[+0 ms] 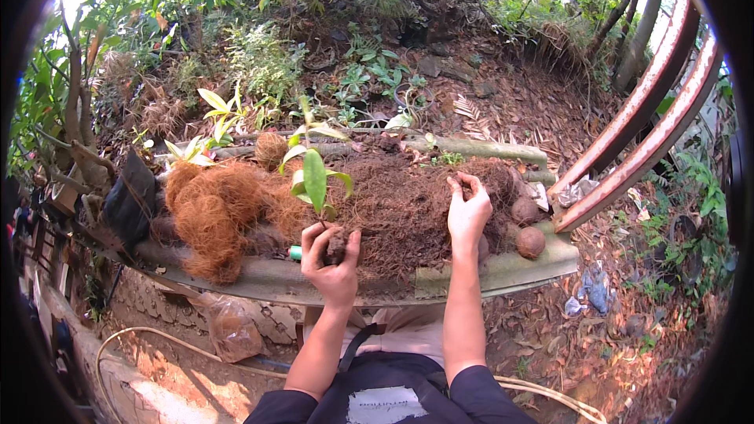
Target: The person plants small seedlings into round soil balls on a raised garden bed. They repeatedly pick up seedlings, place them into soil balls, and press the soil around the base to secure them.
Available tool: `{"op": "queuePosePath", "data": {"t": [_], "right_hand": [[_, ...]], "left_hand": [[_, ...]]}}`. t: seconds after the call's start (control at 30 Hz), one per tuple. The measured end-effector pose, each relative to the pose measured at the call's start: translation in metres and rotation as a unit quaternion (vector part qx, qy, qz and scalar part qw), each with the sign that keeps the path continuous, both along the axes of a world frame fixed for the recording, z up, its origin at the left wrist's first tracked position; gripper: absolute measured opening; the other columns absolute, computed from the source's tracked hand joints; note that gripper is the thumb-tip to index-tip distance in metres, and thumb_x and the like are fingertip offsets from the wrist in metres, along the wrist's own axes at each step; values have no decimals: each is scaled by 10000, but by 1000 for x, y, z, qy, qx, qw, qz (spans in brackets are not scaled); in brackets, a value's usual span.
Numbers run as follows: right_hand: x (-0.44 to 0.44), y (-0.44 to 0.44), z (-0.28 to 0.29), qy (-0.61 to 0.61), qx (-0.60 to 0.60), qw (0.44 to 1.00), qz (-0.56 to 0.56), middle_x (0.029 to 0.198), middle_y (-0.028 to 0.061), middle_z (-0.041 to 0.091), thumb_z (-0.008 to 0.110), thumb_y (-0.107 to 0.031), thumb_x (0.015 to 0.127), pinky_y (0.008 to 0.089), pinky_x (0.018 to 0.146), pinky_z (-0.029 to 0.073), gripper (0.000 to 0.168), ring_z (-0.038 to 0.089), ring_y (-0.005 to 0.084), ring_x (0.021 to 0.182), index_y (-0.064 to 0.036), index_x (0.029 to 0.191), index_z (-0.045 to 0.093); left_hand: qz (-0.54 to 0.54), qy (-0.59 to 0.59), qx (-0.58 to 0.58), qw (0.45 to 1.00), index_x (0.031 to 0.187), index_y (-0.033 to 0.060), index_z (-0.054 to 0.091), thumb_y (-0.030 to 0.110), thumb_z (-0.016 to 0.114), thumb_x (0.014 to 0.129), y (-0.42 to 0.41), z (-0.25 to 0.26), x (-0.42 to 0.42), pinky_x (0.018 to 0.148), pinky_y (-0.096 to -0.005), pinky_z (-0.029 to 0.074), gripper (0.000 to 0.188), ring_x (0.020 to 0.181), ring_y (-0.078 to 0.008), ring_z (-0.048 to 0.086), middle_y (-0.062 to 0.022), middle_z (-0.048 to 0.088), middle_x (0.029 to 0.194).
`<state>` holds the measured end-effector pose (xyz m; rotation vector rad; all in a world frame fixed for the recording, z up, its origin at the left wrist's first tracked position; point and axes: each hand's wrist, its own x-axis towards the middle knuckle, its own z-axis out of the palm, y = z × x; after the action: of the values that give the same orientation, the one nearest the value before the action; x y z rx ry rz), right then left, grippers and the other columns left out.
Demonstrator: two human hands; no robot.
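In my left hand (330, 277) a small leafy seedling (315, 179) stands upright, its dark root ball (336, 247) gripped between thumb and fingers. My right hand (469, 212) is raised over the right part of a heap of brown, fibrous potting soil (400, 212). Its thumb and fingertips are curled towards each other; whether a pinch of soil lies between them is unclear. Beside the left hand a small green cylinder (295, 252) shows partly, and loose orange-brown coconut fibre (215, 212) is piled further left.
Corrugated sheeting (518, 274) carries the heap. Two brown balls (530, 242) sit at its right end, and a fibre-wrapped ball (271, 150) at the back. Rusty metal beams (636, 150) slant up on the right. A black plastic bag (128, 203) stands left; a hose (147, 330) curves below.
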<state>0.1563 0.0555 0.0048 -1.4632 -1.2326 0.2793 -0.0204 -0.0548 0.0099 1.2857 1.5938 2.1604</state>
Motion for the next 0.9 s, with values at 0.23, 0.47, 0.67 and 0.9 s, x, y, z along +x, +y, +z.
{"op": "queuePosePath", "data": {"t": [0.23,0.47,0.67,0.9], "right_hand": [[-24,-30,23,-278,-103,955,23,1111,121,606,656,-249,813,399,893,452,264,562,268,1069,-113,1039,670],[-38,-63,27,81,-59,885,455,1065,147,645,689,-110,789,298,877,468,324,613,189,988,11,1083,627],[-35,-57,9,332,-60,879,337,998,87,654,656,13,805,254,785,506,200,606,119,893,36,1003,644],[-43,-66,9,129,109,928,333,967,95,654,676,71,726,293,791,520,185,629,184,906,-17,888,702]], "left_hand": [[-109,-125,-20,986,876,-33,607,25,746,721,14,-5,1,789,-270,437,216,896,-165,539,-79,548,970],[-160,-126,-57,977,901,-47,616,43,717,759,21,-5,11,795,-250,442,196,903,-136,552,-71,557,978],[-273,-187,-32,943,977,-23,612,200,630,826,24,-8,5,903,-303,396,270,1013,-169,519,-85,576,1047],[-321,-306,-34,896,1127,-9,542,402,512,905,31,-12,6,932,-305,380,468,1046,-158,505,-81,558,1097]]}}
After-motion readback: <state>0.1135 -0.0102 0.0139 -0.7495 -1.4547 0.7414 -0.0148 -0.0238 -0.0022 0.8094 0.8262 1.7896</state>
